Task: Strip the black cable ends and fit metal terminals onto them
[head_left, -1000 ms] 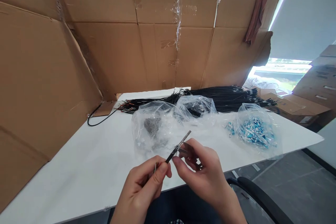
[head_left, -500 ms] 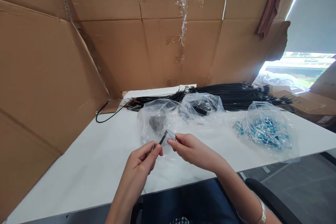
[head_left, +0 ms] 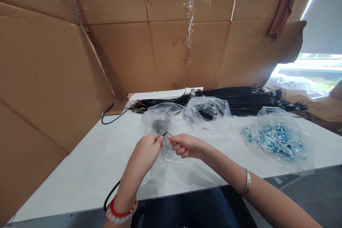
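Two hands meet at lower centre: the left hand [head_left: 148,148] pinches a thin black wire with a metal tip [head_left: 163,134], steadying it while the right hand [head_left: 184,145], fingers curled shut, grips its far end. Just behind lie clear plastic bags [head_left: 171,123]; farther back, a bundle of long black wires [head_left: 240,96] along the brown cardboard screen [head_left: 120,50].

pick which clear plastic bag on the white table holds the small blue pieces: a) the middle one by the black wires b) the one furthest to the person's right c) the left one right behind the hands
b: the clear plastic bag of small blue pieces lies furthest right on the white table, while the left bag with a grey clump sits just behind the left hand and right hand.
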Tool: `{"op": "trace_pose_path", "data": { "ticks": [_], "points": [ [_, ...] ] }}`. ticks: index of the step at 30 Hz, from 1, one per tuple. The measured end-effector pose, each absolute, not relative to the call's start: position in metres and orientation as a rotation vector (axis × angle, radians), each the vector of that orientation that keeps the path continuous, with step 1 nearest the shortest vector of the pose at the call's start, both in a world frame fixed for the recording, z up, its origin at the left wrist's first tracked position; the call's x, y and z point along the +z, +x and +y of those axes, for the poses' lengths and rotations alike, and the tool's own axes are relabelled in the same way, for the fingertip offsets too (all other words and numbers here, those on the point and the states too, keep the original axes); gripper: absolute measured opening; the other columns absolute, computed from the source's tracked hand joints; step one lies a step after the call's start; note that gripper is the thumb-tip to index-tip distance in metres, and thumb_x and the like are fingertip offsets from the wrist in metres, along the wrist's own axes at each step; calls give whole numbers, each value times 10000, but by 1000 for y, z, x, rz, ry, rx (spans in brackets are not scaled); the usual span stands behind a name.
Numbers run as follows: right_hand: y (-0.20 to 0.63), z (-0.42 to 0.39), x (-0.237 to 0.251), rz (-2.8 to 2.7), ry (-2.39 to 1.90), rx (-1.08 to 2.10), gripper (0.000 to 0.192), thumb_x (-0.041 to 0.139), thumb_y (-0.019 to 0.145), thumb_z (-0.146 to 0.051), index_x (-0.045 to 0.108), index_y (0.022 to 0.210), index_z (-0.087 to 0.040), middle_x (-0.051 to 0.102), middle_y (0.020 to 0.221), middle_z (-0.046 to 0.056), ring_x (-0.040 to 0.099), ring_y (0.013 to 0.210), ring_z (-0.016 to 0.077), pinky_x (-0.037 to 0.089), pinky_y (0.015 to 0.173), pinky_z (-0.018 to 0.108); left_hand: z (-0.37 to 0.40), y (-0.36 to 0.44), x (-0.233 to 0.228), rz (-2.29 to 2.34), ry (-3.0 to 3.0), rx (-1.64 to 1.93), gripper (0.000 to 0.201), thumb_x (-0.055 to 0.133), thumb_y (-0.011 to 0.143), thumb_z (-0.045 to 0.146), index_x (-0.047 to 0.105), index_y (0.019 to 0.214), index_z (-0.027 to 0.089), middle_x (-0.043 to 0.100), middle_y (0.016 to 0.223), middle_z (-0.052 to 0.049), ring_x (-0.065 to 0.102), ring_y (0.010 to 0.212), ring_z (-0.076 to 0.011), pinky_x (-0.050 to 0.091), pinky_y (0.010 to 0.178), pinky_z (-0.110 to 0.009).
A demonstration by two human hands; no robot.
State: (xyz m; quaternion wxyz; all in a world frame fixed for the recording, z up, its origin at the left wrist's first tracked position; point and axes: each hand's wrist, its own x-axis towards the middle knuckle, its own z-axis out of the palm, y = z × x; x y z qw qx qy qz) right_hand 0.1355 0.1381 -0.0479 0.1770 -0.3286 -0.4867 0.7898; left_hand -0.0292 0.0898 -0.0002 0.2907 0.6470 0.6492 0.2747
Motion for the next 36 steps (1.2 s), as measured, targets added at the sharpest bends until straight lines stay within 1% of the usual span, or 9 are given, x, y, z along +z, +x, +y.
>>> {"op": "trace_pose_path", "data": {
  "ticks": [4,6,9,11,13,17,21,28,36],
  "points": [
    [134,144,-51,-1382,-930,2256,391,382,992,-339,272,638,-216,173,519,-122,84,395,45,89,337,127,95,-27,-2,1810,1784,716,304,494,830,281,526,535,215,478,511,4,398,521,-177,228,541,-301],
    [137,143,-50,-1404,-936,2218,380,380,991,-347,281,648,-215,168,523,-124,89,401,45,95,350,131,94,-28,-2,1805,1767,725,302,487,841,292,539,554,212,489,523,0,405,528,-176,234,542,-301],
    [142,137,-48,-1456,-970,2102,383,429,965,-417,293,667,-219,176,531,-127,99,411,43,98,367,148,89,-31,-2,1755,1681,764,291,477,864,354,549,623,207,470,533,17,397,518,-155,245,516,-278],
    [145,132,-47,-1500,-1008,1980,393,463,940,-462,294,678,-224,200,532,-126,118,409,42,103,374,168,84,-33,-2,1694,1580,802,263,485,867,421,544,717,214,429,534,47,347,470,-128,235,464,-251],
    [146,127,-47,-1553,-1052,1815,385,483,927,-466,302,684,-228,246,523,-119,171,399,47,126,380,191,78,-34,-2,1593,1463,838,266,484,863,487,499,790,232,375,533,83,258,417,-100,225,400,-228],
    [147,116,-43,-1689,-1060,1421,377,555,903,-411,337,665,-217,328,553,-88,299,474,73,207,446,230,66,-36,-6,1347,1265,922,332,442,877,553,409,766,242,291,528,113,138,404,-70,267,338,-199],
    [143,104,-36,-1816,-1016,1178,380,571,896,-357,338,637,-205,329,586,-74,302,549,91,221,508,254,60,-38,-15,1215,1127,1017,327,475,887,526,434,770,224,285,523,118,103,407,-53,271,320,-168],
    [137,106,-35,-1908,-1037,1023,346,538,904,-315,329,647,-217,342,565,-78,315,525,99,229,503,264,59,-35,-23,1116,987,1051,302,550,879,477,499,779,197,305,487,120,99,385,-31,227,294,-131],
    [140,106,-37,-1946,-1069,966,333,528,908,-332,340,657,-218,369,568,-76,342,521,101,255,497,261,60,-34,-24,1042,897,1064,278,582,880,440,519,771,191,277,463,125,82,383,-28,192,284,-112]
  ]
}}
